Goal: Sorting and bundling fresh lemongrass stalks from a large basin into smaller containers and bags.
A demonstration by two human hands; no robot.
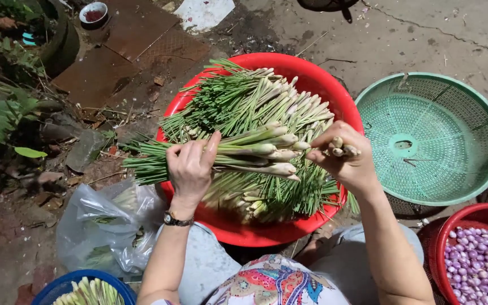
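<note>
Left hand (190,169) grips a bundle of long green-and-white lemongrass stalks (238,151) mid-length; right hand (343,155) pinches several stalk ends. Stalks appear light, stiff, fibrous; best held near the pale bases.

Both hands (190,166) (343,155) raised, fingers curled closed
</note>
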